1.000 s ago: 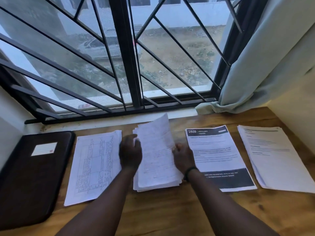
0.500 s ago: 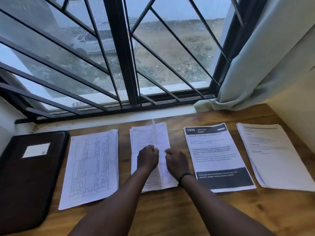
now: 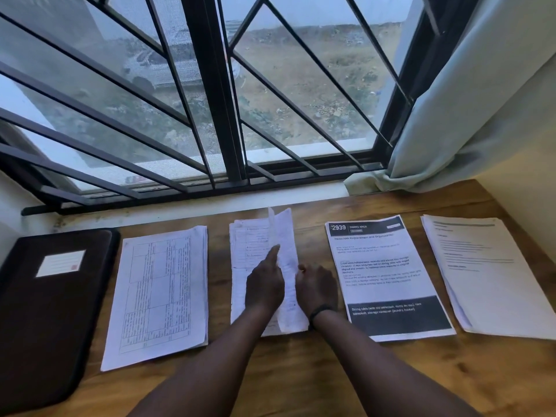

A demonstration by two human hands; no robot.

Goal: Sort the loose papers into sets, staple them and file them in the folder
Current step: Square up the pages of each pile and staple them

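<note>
So sorting looks mostly done here: four stacks laid out in a row on the desk (image 3: 301,380), folder (image 3: 45,320) shut at the far left and nothing in it as far as I can see. No stapler anywhere in view, so I'd say stapling hasn't happened and filing definitely hasn't. That's the bulk of the job still to go.

The action is on the middle stack (image 3: 252,251), the handwritten one, sitting between the table stack (image 3: 159,296) and the 2939 stack (image 3: 388,278), with the plain stack (image 3: 487,275) well off to the right. Its long axis runs away from the person toward the window (image 3: 210,85), top edge at the sill end, same as its neighbours, all roughly parallel.

Left hand (image 3: 264,287) lies on the stack with the index finger stretched out flat, pressing the pages down, not gripping. Right hand (image 3: 316,290) has its fingers curled at the right edge and seems to be pinching the top sheet (image 3: 285,266), which is lifted and standing up along its length like a page mid-turn; the actual fingertip contact is hidden behind the paper, so take that bit as a guess
</note>
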